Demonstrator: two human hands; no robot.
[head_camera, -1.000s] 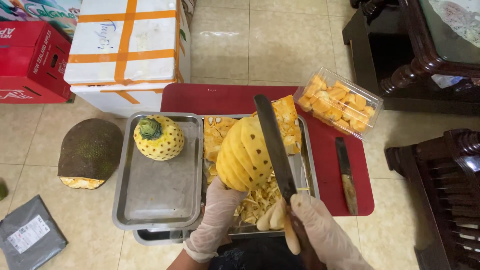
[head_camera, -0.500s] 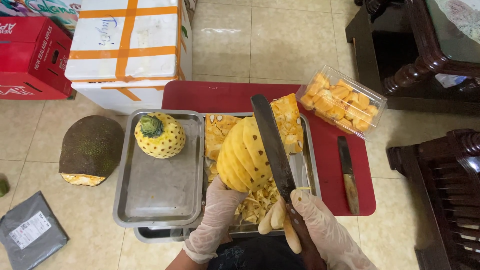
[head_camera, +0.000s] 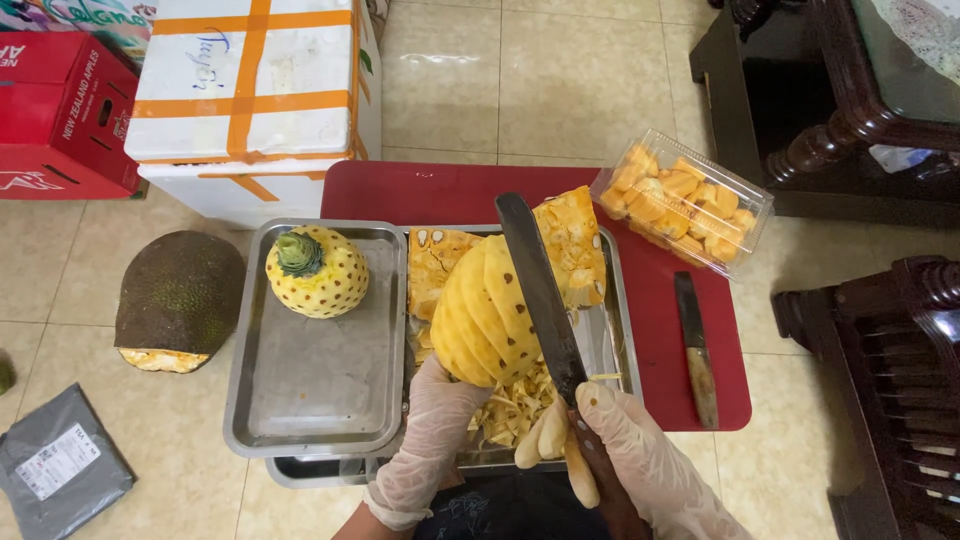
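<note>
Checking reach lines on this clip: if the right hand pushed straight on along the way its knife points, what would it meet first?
Probably the cut fruit slab in the tray: the right hand aims the knife there, tip already over it, though height is unclear.

Both gloved hands raised: left hand (head_camera: 437, 420) cupped, right hand (head_camera: 610, 425) fingers clenched

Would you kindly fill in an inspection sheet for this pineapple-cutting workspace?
Surface: red table bearing two steel trays.
Job's things: peeled pineapple; large knife.
Clutter: second pineapple, peel scraps, clear box of fruit pieces, small knife.
Hands: gloved; left hand steadies the pineapple, right hand grips the knife.
Cables: nothing seen.
Surroundings: tiled floor, jackfruit half, taped foam box, red carton, dark wooden furniture.
</note>
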